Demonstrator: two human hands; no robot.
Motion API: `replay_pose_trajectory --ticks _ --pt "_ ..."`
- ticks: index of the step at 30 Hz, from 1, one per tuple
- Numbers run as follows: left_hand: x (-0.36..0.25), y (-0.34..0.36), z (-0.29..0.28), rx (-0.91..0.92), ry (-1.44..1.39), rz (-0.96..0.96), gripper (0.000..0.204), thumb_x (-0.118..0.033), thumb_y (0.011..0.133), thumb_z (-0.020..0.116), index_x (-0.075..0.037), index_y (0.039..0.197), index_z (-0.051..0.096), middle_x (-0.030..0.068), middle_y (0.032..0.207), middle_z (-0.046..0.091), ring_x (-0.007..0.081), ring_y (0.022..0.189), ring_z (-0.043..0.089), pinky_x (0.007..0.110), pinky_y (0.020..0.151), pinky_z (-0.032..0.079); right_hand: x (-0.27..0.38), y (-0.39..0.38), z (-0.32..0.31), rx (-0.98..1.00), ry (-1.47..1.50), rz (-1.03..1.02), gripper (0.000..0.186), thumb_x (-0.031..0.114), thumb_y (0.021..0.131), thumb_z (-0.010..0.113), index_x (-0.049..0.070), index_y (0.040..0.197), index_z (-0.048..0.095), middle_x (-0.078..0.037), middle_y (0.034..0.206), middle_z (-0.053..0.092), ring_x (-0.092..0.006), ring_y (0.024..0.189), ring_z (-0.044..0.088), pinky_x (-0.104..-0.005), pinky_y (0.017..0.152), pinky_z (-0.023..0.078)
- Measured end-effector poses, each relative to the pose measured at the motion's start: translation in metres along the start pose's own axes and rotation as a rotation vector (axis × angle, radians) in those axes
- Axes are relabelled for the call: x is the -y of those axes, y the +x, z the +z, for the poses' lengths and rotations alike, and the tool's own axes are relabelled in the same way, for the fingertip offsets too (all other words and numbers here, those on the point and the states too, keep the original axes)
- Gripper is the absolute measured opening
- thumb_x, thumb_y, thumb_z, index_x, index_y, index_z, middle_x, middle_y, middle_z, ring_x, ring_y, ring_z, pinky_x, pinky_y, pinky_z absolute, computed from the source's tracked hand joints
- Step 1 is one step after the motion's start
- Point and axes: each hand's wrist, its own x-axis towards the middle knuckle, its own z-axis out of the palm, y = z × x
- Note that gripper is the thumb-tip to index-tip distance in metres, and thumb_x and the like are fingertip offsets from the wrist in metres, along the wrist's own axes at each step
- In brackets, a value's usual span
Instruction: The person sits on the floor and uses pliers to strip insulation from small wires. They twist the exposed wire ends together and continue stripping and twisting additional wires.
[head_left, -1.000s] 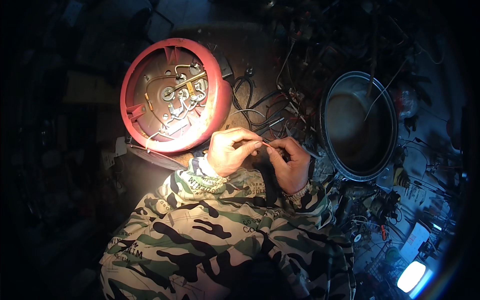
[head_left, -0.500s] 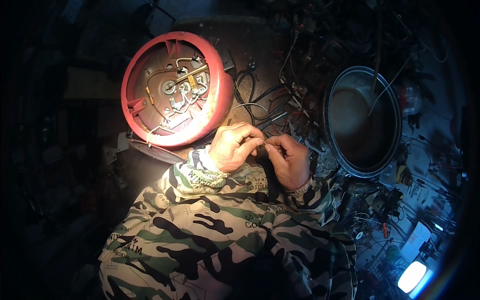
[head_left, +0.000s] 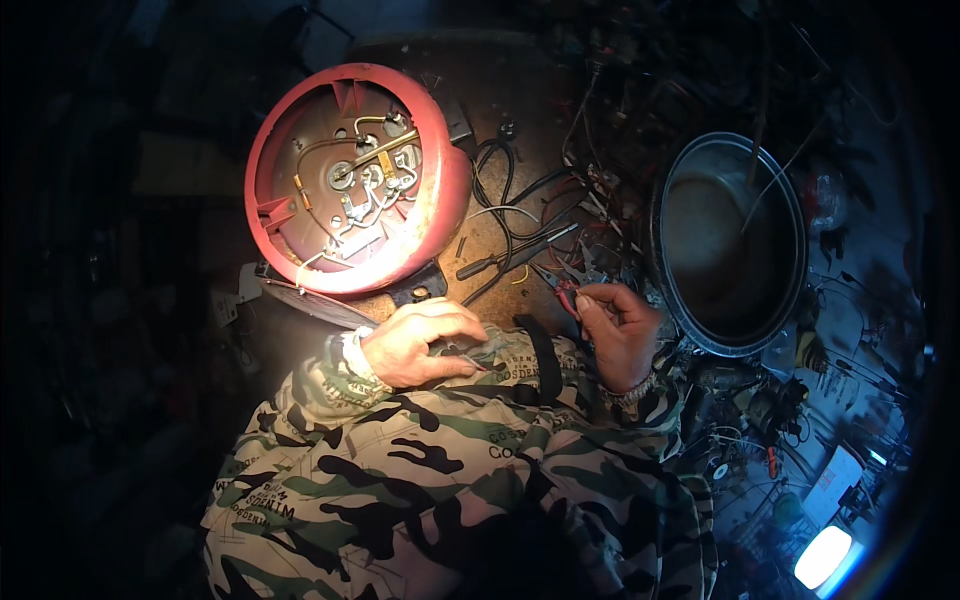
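Pliers [head_left: 567, 297] with red handles sat in the fingers of the right hand [head_left: 618, 335]; the left hand's [head_left: 418, 342] fingers curled, their grip unclear. Beyond both, a black-handled tool [head_left: 480, 268] lay on the table [head_left: 482, 242]; farther, up-left of the left fingers, was a round red housing [head_left: 440, 200].

I observe a camouflage garment [head_left: 440, 435] in cream, green and black, bearing dark printed lettering [head_left: 272, 504]. Reference: black strip [head_left: 545, 365] at its front. Left of the strip: left sleeve [head_left: 318, 395], pale gathered cuff. Right: right sleeve [head_left: 652, 425], gathered cuff.
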Motion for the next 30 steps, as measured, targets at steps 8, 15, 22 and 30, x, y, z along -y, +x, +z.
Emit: replay_pose_trajectory --ticks 8,15,22,30 --pt "0.031 -0.006 0.033 0.048 0.042 0.047 0.025 -0.011 0.081 0.076 -0.002 0.103 0.069 0.0131 0.103 0.068 0.0322 0.096 0.065 0.039 0.083 0.052 -0.009 0.002 0.009 0.023 0.075 0.088 0.014 0.004 0.091 0.066 -0.003 0.103 0.066 0.0 0.074 0.063 -0.0028 0.061 0.051 -0.0183 0.055 0.041" --pt "0.012 0.01 0.032 -0.451 -0.947 -0.333 0.02 -0.005 0.092 0.067 0.006 0.108 0.063 0.011 0.09 0.068 0.0174 0.078 0.069 0.028 0.071 0.056 0.0 0.002 0.021 0.064 0.122 0.071 0.012 0.003 0.092 0.066 -0.004 0.102 0.065 -0.002 0.078 0.064 -0.0034 0.064 0.054 -0.018 0.057 0.044" --pt "-0.013 0.051 0.028 -0.568 -1.13 -0.31 0.021 -0.008 0.091 0.069 0.003 0.107 0.059 0.0115 0.09 0.066 0.0189 0.076 0.067 0.03 0.069 0.057 0.039 -0.001 0.04 0.023 0.174 -0.12 0.011 -0.001 0.092 0.064 -0.006 0.102 0.063 -0.002 0.083 0.065 -0.0026 0.073 0.057 -0.0183 0.064 0.048" --pt "-0.008 0.062 0.04 -0.563 -1.224 -0.289 0.025 -0.01 0.09 0.071 0.004 0.109 0.061 0.0108 0.094 0.066 0.0182 0.083 0.067 0.029 0.071 0.058 0.039 0.007 0.047 -0.011 0.094 -0.062 0.01 0.0 0.093 0.064 -0.006 0.1 0.064 -0.002 0.08 0.066 -0.0019 0.07 0.056 -0.0173 0.062 0.045"
